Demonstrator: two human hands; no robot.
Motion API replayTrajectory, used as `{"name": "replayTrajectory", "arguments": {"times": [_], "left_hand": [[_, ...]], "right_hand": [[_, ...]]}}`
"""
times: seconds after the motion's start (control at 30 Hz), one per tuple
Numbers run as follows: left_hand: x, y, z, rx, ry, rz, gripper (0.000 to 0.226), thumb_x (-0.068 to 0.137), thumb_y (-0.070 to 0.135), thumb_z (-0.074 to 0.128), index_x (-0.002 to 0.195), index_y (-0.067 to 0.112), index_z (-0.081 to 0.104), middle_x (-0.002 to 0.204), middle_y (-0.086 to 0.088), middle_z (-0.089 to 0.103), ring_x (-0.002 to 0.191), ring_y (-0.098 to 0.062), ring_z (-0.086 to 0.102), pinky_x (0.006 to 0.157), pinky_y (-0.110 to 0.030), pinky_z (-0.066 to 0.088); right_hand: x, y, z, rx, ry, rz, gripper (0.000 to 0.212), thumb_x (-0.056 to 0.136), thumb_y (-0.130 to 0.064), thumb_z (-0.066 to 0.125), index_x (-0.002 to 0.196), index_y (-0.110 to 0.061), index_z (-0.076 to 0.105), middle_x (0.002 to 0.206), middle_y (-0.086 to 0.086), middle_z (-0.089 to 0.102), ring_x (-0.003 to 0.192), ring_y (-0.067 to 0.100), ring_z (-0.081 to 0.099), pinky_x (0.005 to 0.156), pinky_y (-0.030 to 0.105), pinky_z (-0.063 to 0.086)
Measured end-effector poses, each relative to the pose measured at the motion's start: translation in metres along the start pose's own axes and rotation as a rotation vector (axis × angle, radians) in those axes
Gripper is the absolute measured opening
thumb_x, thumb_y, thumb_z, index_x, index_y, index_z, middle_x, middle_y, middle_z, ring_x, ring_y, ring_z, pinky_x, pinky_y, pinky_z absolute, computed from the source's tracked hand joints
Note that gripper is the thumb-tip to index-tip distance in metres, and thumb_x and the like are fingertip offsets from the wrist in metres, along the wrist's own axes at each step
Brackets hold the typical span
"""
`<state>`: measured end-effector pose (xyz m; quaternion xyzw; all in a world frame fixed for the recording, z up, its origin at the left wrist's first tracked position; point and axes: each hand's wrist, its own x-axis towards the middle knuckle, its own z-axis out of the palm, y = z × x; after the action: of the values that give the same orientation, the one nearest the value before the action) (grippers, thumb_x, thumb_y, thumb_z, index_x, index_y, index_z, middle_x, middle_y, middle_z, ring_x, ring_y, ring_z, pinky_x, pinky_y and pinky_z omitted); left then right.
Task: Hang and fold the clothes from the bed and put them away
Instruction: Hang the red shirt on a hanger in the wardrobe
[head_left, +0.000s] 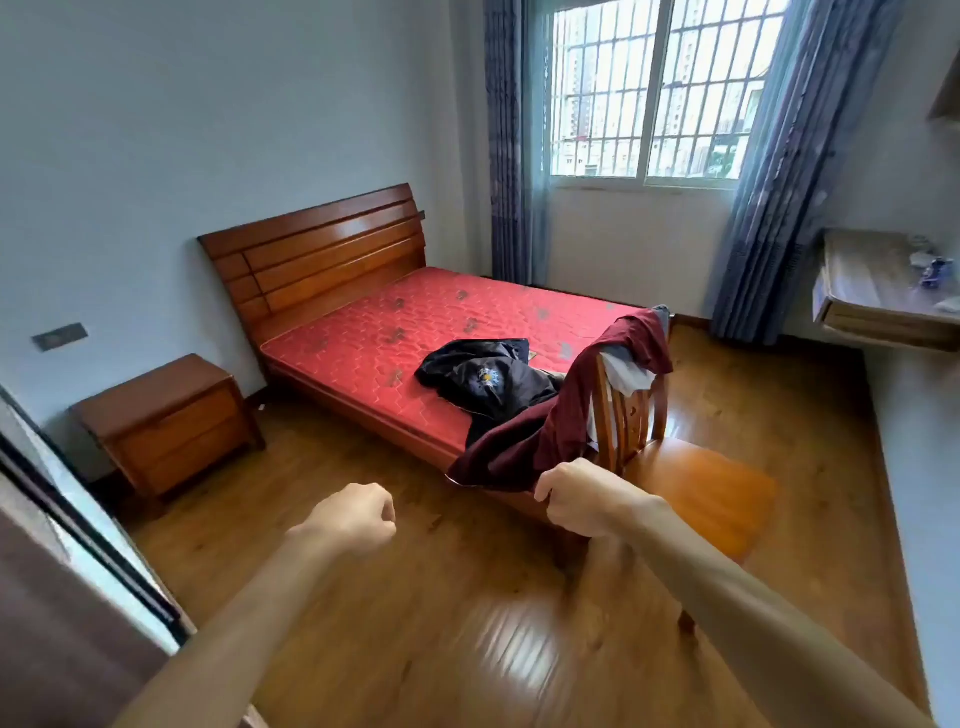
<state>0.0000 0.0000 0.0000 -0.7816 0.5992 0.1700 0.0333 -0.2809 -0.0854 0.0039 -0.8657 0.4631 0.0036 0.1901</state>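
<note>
Bright daylight from window (649, 93); floor (519, 660) glare, wide-angle edge distortion.

Both bare forearms are stretched from the lower edge of the frame toward its centre. The left hand (358, 514), left of centre, is curled into a fist (nothing is held in it). The right hand (584, 501), right of centre, is curled knuckles-up round the edge of a maroon garment (545, 431).
</note>
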Motion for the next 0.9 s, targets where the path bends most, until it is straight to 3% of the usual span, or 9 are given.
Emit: {"name": "replayTrajectory", "arguments": {"times": [0.2, 0.5, 0.9], "left_hand": [[0.075, 0.025, -0.011, 0.15, 0.044, -0.025, 0.021, 0.089, 0.023, 0.05, 0.103, 0.026, 0.066, 0.106, 0.003, 0.068, 0.094, -0.017, 0.065, 0.084, -0.033, 0.057], [0.159, 0.044, -0.019, 0.259, 0.035, 0.048, 0.025, 0.089, 0.022, 0.048, 0.106, 0.022, 0.066, 0.109, -0.001, 0.069, 0.099, -0.022, 0.066, 0.083, -0.033, 0.052], [0.303, -0.018, -0.043, 0.332, 0.016, 0.159, 0.025, 0.093, 0.021, 0.048, 0.112, 0.014, 0.062, 0.114, -0.008, 0.066, 0.104, -0.029, 0.065, 0.084, -0.036, 0.049]], "right_hand": [[0.06, 0.043, -0.011, -0.097, -0.082, 0.038, 0.036, 0.098, -0.009, 0.051, 0.131, -0.015, 0.061, 0.122, 0.008, 0.064, 0.106, 0.026, 0.065, 0.087, 0.031, 0.058], [0.142, 0.067, -0.013, -0.192, -0.151, 0.029, 0.032, 0.095, -0.007, 0.049, 0.123, -0.009, 0.064, 0.113, 0.011, 0.066, 0.101, 0.031, 0.065, 0.086, 0.039, 0.058], [0.293, 0.052, -0.015, -0.199, -0.176, 0.106, 0.034, 0.093, -0.012, 0.051, 0.125, -0.014, 0.065, 0.117, 0.009, 0.066, 0.105, 0.031, 0.064, 0.089, 0.04, 0.056]]}}
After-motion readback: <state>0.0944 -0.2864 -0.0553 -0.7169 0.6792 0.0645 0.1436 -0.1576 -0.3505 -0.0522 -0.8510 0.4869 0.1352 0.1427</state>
